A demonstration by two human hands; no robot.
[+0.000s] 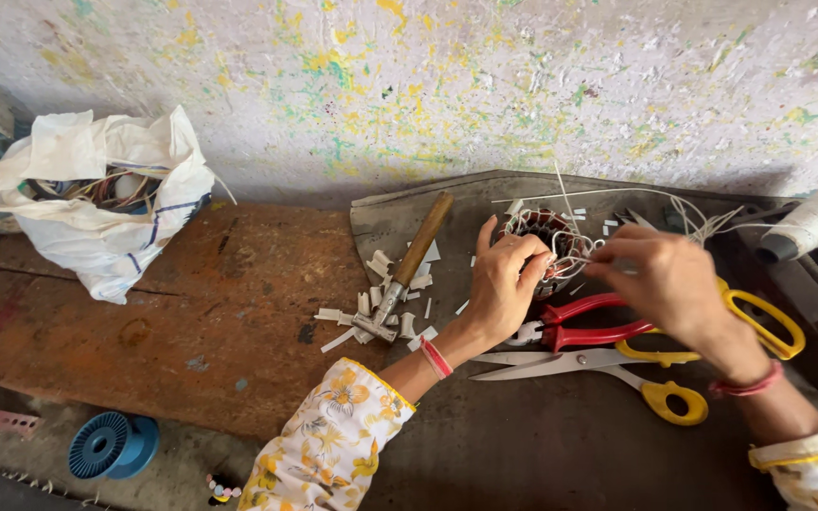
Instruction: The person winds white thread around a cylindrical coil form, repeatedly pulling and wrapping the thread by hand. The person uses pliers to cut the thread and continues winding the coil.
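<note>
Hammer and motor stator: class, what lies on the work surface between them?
In the head view, the left hand and scattered white paper strips lie between the hammer and the motor stator.

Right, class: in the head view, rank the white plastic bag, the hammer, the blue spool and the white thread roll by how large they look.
1. White plastic bag, clearly largest.
2. Hammer, long but thin.
3. Blue spool and white thread roll look about alike; the roll is cut by the frame edge, so I won't rank them.
</note>
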